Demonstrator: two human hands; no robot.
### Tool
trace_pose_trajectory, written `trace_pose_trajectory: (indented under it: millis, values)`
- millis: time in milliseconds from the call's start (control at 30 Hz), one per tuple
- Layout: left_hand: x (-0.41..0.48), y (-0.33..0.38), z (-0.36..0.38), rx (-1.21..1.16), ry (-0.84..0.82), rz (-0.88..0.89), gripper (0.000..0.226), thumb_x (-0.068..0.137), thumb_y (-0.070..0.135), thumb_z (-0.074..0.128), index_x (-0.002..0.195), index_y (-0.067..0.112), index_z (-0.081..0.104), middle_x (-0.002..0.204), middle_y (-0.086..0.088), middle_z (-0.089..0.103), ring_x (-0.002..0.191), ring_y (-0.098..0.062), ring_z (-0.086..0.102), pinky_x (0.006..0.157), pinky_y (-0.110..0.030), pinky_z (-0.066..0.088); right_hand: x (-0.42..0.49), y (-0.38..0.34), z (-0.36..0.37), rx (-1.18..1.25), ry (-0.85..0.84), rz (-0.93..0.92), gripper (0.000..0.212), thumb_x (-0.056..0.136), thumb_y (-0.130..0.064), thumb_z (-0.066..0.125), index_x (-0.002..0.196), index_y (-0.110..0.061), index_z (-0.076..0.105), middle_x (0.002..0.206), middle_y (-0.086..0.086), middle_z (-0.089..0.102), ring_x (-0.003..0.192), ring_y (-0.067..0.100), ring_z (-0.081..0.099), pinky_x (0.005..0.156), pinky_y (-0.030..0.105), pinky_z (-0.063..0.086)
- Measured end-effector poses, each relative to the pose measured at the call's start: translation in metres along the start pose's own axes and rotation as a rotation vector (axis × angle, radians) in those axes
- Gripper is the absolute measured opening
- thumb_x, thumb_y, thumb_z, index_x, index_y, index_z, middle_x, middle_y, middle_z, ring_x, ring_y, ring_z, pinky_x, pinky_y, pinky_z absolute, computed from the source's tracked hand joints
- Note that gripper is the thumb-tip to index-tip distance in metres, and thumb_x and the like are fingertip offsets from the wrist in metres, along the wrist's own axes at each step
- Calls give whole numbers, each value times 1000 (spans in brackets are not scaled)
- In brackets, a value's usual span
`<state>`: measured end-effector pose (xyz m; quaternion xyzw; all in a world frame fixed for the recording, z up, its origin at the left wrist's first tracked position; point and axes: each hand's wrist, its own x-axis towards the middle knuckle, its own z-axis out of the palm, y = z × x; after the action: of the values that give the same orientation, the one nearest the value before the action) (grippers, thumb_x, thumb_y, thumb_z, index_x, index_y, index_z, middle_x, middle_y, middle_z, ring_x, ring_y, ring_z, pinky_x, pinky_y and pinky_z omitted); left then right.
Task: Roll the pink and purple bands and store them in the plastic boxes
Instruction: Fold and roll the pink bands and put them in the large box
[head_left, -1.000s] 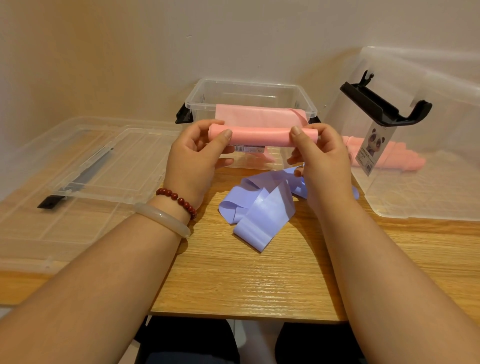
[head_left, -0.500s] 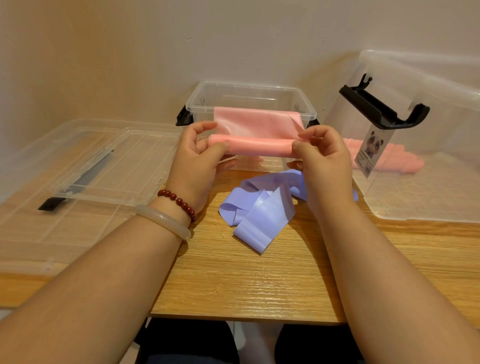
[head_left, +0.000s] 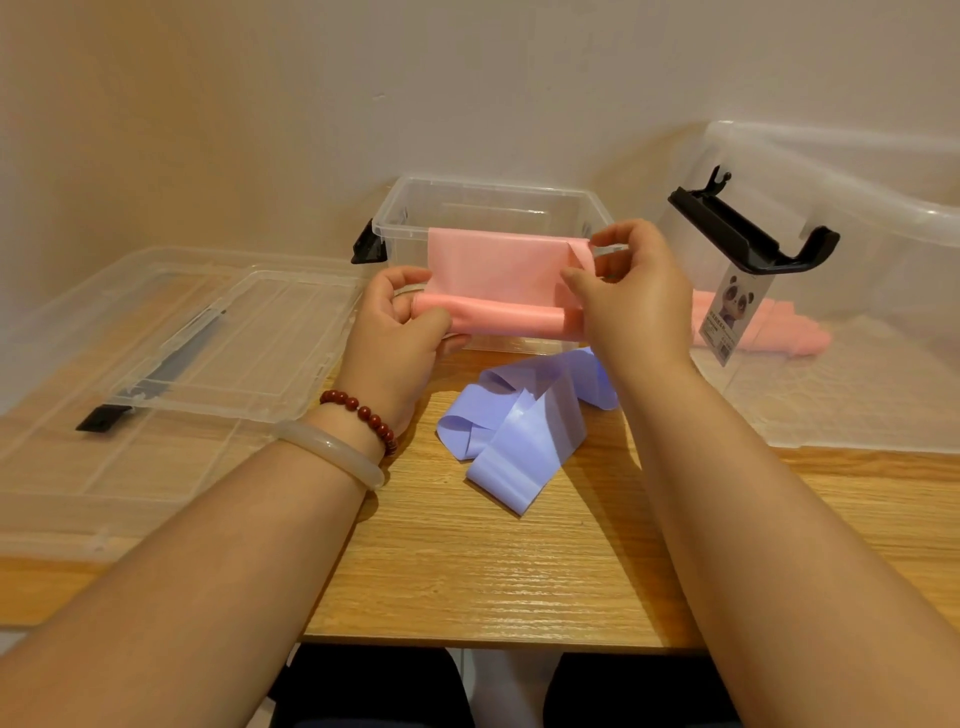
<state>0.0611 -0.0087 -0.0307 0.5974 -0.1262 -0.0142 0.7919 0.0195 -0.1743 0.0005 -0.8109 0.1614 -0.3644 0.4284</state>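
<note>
Near the tabletop's back edge, my left hand (head_left: 400, 332) grips the pink band (head_left: 498, 283)'s roll; my right hand (head_left: 631, 296) pinches its flap.

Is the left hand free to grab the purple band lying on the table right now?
Probably not at once. The left hand grips the rolled end of the pink band, so it would have to let go first. The purple band itself lies uncovered on the table, close by.
</note>
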Motion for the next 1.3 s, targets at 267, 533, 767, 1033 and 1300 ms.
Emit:
trace_pose_trajectory:
  millis: [267, 533, 767, 1033, 1300]
  values:
    - [-1, -1, -1, 47, -3, 62, 40, 86, -13, 47, 101, 24, 50, 87, 4, 62, 75, -2, 67, 67, -23, 56, 5, -10, 0, -80, 99, -52, 11, 96, -25, 57, 88, -22, 65, 83, -8, 60, 86, 14, 55, 75, 31, 47]
    - [1, -4, -2, 65, 2, 86, 39, 87, -10, 50, 101, 26, 49, 96, 1, 62, 84, -7, 66, 71, -25, 56, 13, -19, 0, -17, 86, 121, 12, 102, -22, 47, 103, -18, 58, 87, -12, 52, 91, 13, 51, 79, 28, 43]
    - [1, -3, -2, 78, -12, 79, 39, 86, -11, 48, 100, 26, 49, 92, 1, 62, 78, -4, 66, 68, -23, 55, 22, -23, -1, -231, 2, 80, 17, 91, -28, 62, 102, -17, 69, 91, -5, 57, 91, 15, 54, 80, 28, 46]
    - [0, -2, 0, 83, -2, 80, 40, 86, -12, 48, 99, 26, 48, 89, -1, 63, 81, -9, 64, 67, -23, 56, 20, -15, -5, -92, 183, 20, 24, 99, -12, 47, 111, -15, 67, 96, -5, 58, 86, 6, 49, 62, 12, 33]
    - [-2, 1, 0, 34, 30, 105, 36, 86, -12, 44, 99, 22, 49, 90, -2, 63, 78, -7, 66, 68, -25, 57, 27, -27, -6, -34, 68, -11, 20, 94, -28, 61, 113, -20, 62, 74, -14, 50, 67, -1, 50, 58, 7, 37]
